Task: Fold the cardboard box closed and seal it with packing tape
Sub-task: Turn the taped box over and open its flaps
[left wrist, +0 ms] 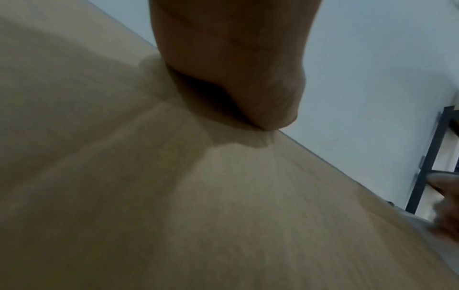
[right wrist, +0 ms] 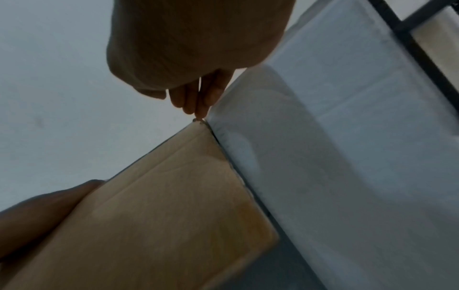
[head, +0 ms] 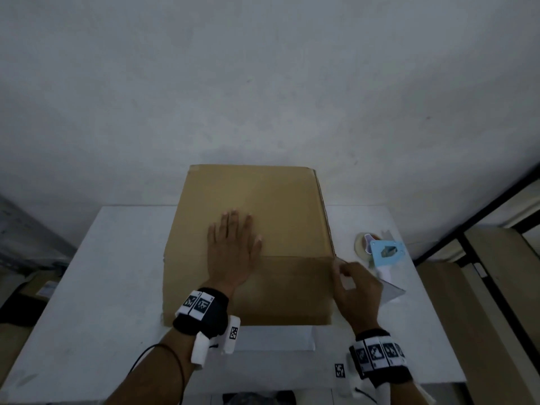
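A closed brown cardboard box (head: 263, 206) stands on a white table (head: 102, 287). My left hand (head: 233, 238) lies flat on its top, fingers straight, over the seam near the front edge; the left wrist view shows the palm (left wrist: 236, 58) pressing the cardboard (left wrist: 223, 215). My right hand (head: 340, 267) is at the box's near right top corner, thumb and fingertips (right wrist: 198, 109) closed on that corner (right wrist: 198, 122). A blue tape dispenser (head: 385, 252) with its tape roll (head: 362, 244) lies on the table just right of the box. No tape shows on the box.
A white sheet (head: 274, 337) lies under the box's front edge. A pale triangular piece (head: 391, 290) sits beside the dispenser. A grey wall is close behind the box. Flat cardboard (head: 467, 287) and a dark frame (head: 473, 226) stand right of the table.
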